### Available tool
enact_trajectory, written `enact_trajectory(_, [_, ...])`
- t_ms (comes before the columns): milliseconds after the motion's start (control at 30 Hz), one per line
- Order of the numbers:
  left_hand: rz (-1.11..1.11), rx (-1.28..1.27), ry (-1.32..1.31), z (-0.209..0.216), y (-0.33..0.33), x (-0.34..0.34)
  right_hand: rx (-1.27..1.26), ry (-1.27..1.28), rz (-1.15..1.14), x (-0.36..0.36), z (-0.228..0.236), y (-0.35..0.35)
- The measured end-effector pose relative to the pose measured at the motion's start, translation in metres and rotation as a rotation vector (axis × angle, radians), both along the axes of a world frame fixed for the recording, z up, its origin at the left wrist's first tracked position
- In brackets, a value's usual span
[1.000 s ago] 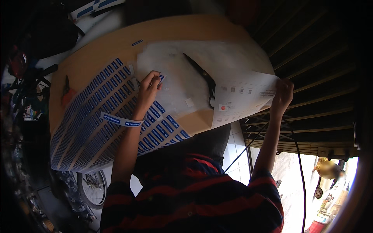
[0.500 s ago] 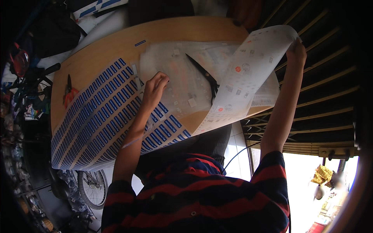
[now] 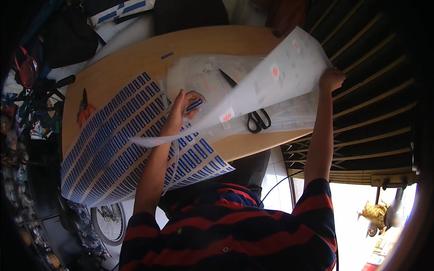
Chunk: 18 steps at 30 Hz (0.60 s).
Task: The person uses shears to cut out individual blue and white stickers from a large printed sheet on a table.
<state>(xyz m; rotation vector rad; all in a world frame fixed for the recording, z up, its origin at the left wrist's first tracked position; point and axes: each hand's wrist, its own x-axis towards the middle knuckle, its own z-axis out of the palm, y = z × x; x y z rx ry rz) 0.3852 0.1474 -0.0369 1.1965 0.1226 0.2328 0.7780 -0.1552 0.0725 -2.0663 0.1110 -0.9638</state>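
Note:
My right hand [image 3: 332, 80] is closed on the edge of a large translucent sheet [image 3: 282, 72] with small red and grey prints. The lifted sheet curls leftward over the table, and its low edge passes by my left forearm. In my left hand [image 3: 185, 103] a small blue label [image 3: 194, 105] is held at the fingers. Beneath that hand and forearm lies a big sheet of blue labels [image 3: 131, 128], in rows on a tan backing. Black scissors [image 3: 258, 121] lie on more translucent sheets [image 3: 289, 118]; the lifted sheet covers their middle.
The wooden table [image 3: 131, 56] has a curved far edge. An orange-handled cutting tool [image 3: 84, 109] rests on its left, and a single blue label strip [image 3: 167, 56] near the back. To the right stands a folding metal gate [image 3: 375, 99]. A bicycle wheel [image 3: 108, 221] shows below the table.
My right hand has come down and a little left, swinging the lifted sheet leftward and uncovering the scissors' handles. My left hand has turned, and the blue label in it now shows.

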Motion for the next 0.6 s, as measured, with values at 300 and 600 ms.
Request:
enact_trajectory(300, [0.097,-0.302,-0.037,0.008,0.009,-0.006,-0.081,0.284,-0.146,0.009,-0.056,-0.021])
enact_trajectory(600, [-0.101,0.019,-0.072,0.007,0.035,-0.008,-0.201,0.331,-0.249,0.004,-0.084,-0.035])
